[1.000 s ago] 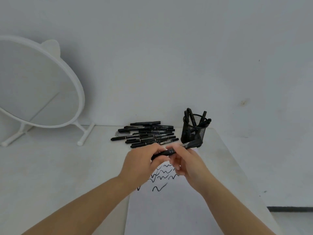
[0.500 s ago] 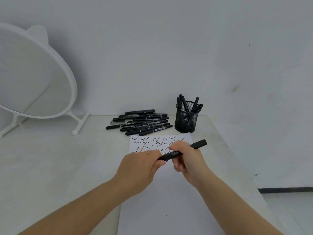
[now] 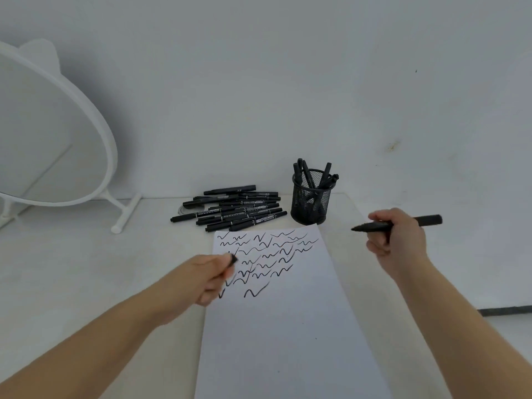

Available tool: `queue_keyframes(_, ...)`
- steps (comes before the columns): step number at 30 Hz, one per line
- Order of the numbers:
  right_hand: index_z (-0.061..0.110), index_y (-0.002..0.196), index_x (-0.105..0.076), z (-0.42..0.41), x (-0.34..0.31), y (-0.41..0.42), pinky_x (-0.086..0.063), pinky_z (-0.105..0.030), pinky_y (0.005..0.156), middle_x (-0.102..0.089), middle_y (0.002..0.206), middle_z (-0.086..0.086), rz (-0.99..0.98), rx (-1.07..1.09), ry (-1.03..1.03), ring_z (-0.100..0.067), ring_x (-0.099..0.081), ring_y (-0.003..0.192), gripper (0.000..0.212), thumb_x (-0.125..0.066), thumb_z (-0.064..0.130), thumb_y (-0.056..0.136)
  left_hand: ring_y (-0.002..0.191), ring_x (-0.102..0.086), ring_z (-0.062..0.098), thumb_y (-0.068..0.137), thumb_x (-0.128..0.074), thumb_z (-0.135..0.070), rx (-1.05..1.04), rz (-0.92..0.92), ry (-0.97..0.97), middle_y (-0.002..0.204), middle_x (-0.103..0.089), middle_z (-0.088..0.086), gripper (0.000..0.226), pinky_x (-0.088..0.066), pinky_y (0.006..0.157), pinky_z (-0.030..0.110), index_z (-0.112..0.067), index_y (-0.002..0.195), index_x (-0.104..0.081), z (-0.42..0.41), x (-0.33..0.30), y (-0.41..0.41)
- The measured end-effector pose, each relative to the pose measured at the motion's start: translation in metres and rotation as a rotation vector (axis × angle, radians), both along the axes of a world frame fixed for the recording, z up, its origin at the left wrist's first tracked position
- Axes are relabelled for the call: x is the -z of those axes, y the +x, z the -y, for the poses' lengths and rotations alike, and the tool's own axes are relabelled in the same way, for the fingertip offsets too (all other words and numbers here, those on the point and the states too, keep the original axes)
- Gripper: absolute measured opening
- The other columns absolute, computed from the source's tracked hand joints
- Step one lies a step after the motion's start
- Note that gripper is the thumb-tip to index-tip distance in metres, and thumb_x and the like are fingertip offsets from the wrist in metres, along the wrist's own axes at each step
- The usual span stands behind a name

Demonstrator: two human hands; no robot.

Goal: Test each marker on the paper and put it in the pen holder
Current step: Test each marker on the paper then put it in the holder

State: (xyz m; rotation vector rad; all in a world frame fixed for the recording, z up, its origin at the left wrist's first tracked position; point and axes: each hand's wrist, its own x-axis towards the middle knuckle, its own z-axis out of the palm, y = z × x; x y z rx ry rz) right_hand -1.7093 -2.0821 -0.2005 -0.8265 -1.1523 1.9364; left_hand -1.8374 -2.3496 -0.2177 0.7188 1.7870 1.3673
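White desk [image 3: 72,269] — marker [image 3: 403,223] within right hand [image 3: 398,240]

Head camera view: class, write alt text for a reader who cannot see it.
The right hand holds an uncapped black marker; the left hand grips its cap above scribbled paper. Behind lie loose markers and a mesh pen holder.

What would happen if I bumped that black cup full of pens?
The mesh pen holder looks light, so a nudge would probably slide it. Its markers lean out over the rim, so a harder knock might tip it. It stands near the table edge, so it might fall off.
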Motion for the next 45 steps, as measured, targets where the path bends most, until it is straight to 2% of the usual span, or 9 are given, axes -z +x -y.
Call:
queue_keyframes(2,0.007,0.057,-0.051,-0.002,0.008,0.000,-0.017,-0.015,0.033,-0.035,0.035,0.002,0.143,-0.056,0.183,-0.010,-0.024,0.029,0.023,-0.050,0.006,0.080,0.041,-0.024,0.009,0.097,-0.037,-0.033,-0.146,-0.059,-0.006,0.049,-0.028,-0.008,0.036,-0.021,0.041,0.015,-0.014,0.069,-0.049,0.001,0.007,-0.011)
queue_keyframes(5,0.012,0.065,-0.058,0.021,0.023,-0.010,-0.030,-0.018,0.038,-0.051,0.043,0.005,0.323,-0.215,0.402,-0.008,-0.039,0.038,0.018,-0.060,0.013,0.083,0.041,-0.042,0.008,0.098,-0.037,-0.027,-0.185,-0.320,-0.039,0.043,-0.042,-0.008,0.035,-0.032,0.047,0.019,-0.017,0.068,-0.052,-0.016,0.018,-0.006)
queue_keyframes(10,0.022,0.078,-0.067,0.027,0.034,-0.012,-0.042,-0.016,0.048,-0.062,0.061,0.008,0.274,-0.239,0.475,-0.001,-0.054,0.051,0.011,-0.066,0.012,0.082,0.050,-0.051,0.003,0.093,-0.045,-0.033,-0.170,-0.545,-0.045,0.049,-0.057,-0.008,0.028,-0.037,0.050,0.013,-0.034,0.066,-0.053,-0.027,0.033,0.005)
queue_keyframes(15,0.022,0.071,-0.059,0.034,0.050,-0.024,-0.040,-0.018,0.052,-0.061,0.055,0.006,0.347,-0.136,0.606,-0.003,-0.052,0.048,0.017,-0.057,0.026,0.088,0.049,-0.050,0.002,0.089,-0.045,-0.040,-0.158,-0.665,-0.023,0.057,-0.062,-0.009,0.021,-0.038,0.051,0.013,-0.038,0.069,-0.050,-0.035,0.038,0.004)
queue_keyframes(19,0.026,0.069,-0.054,0.034,0.063,-0.019,-0.038,-0.013,0.051,-0.056,0.057,0.004,0.404,-0.088,0.810,-0.011,-0.051,0.056,0.014,-0.053,0.032,0.081,0.049,-0.049,0.000,0.088,-0.043,-0.046,-0.143,-0.674,0.012,0.060,-0.063,-0.010,0.019,-0.038,0.052,0.012,-0.037,0.073,-0.051,-0.027,0.046,0.005)
queue_keyframes(23,0.026,0.073,-0.055,0.035,0.065,-0.022,-0.039,-0.018,0.054,-0.062,0.061,0.001,0.354,-0.187,0.806,-0.016,-0.058,0.063,0.010,-0.059,0.019,0.079,0.048,-0.046,0.002,0.082,-0.042,-0.048,-0.161,-0.665,0.038,0.059,-0.063,-0.009,0.017,-0.036,0.050,0.011,-0.038,0.072,-0.052,-0.024,0.044,0.004)
queue_keyframes(31,0.025,0.075,-0.056,0.040,0.070,-0.024,-0.034,-0.012,0.051,-0.063,0.065,0.001,0.419,-0.279,0.826,-0.001,-0.047,0.053,0.008,-0.060,0.020,0.079,0.050,-0.048,0.001,0.092,-0.049,-0.033,-0.198,-0.636,0.065,0.057,-0.062,-0.009,0.022,-0.034,0.049,0.007,-0.024,0.074,-0.057,-0.021,0.043,0.003)
queue_keyframes(40,0.024,0.069,-0.053,0.037,0.063,-0.019,-0.034,-0.018,0.051,-0.054,0.052,0.013,0.455,-0.181,0.840,-0.002,-0.045,0.051,0.014,-0.058,0.014,0.078,0.052,-0.051,0.000,0.092,-0.049,-0.028,-0.210,-0.611,0.052,0.055,-0.060,-0.010,0.021,-0.035,0.052,0.006,-0.022,0.074,-0.057,-0.021,0.041,0.004)
queue_keyframes(45,0.027,0.081,-0.061,0.040,0.052,-0.018,-0.037,-0.008,0.055,-0.063,0.069,0.014,0.339,0.023,0.849,0.000,-0.053,0.061,0.015,-0.065,0.013,0.081,0.047,-0.048,0.003,0.086,-0.047,-0.047,-0.216,-0.601,0.079,0.050,-0.054,-0.010,0.028,-0.035,0.050,0.009,-0.024,0.072,-0.057,-0.020,0.042,0.003)
